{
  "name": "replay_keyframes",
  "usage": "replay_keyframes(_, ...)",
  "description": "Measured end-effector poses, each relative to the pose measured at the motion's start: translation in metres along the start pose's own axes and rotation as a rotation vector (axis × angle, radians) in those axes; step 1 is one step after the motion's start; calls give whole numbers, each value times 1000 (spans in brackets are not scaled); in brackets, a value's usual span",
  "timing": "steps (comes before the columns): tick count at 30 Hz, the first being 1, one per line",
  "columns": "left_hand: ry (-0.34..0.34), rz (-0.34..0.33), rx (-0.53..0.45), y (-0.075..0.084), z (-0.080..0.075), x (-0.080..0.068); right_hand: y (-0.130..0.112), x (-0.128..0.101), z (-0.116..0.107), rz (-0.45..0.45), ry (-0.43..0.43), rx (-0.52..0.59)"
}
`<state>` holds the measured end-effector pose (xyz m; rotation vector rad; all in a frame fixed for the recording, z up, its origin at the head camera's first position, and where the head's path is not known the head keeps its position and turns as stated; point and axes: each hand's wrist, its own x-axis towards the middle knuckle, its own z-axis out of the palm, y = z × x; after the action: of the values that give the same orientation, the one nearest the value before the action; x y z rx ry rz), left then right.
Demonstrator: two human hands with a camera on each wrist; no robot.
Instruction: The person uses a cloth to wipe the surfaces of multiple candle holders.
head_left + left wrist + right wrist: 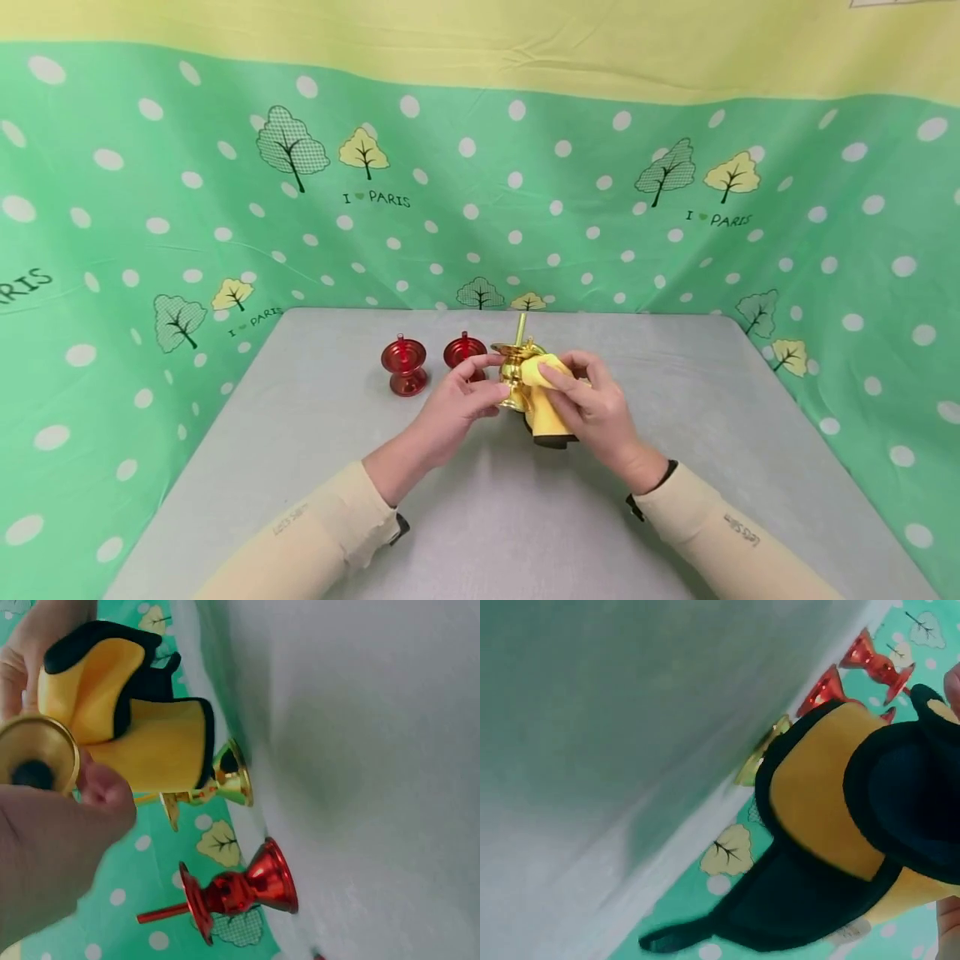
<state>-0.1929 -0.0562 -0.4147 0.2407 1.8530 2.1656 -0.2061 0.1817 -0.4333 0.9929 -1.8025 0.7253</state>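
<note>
My left hand grips a shiny gold candle holder by its stem and base, the thin rod on top pointing up. The holder's round underside faces the left wrist camera. In my right hand is a yellow cloth with black edging, pinched between fingers and thumb and held against the holder's right side. The right wrist view shows the cloth's dark inner side and a loop at its corner. A second gold candle holder stands behind, mostly hidden by the cloth in the head view.
Two red candle holders stand on the grey table left of the gold ones; my left hand partly covers the nearer-to-centre red holder. A green dotted curtain with printed trees encloses the table's back and sides.
</note>
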Motion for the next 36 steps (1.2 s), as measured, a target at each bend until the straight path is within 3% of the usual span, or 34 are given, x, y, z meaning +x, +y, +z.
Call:
replay_keyframes(4, 105, -14, 97, -4, 5, 3, -3, 2, 0, -31, -13, -10)
replay_keyframes(8, 137, -14, 188, -5, 8, 4, -11, 8, 5, -77, -35, -77)
replay_keyframes(13, 116, -30, 155, -4, 6, 4, -8, 2, 7, -55, -64, -129)
replay_keyframes(16, 104, -39, 107, -4, 2, 3, -3, -1, 5, -3, -69, -57)
replay_keyframes(21, 61, -29, 137, -4, -3, 4, -5, -1, 3, 11, -90, 72)
replay_keyframes(26, 40, -17, 169, -3, -5, 3, -6, 1, 2, 35, -146, 90)
replay_keyframes(30, -10, -15, 159, 0, -5, 2, -5, 1, 0, 93, -129, 112)
replay_keyframes(36, -53, -36, 176, 4, -6, 1, -8, 1, -4, 38, -91, 184)
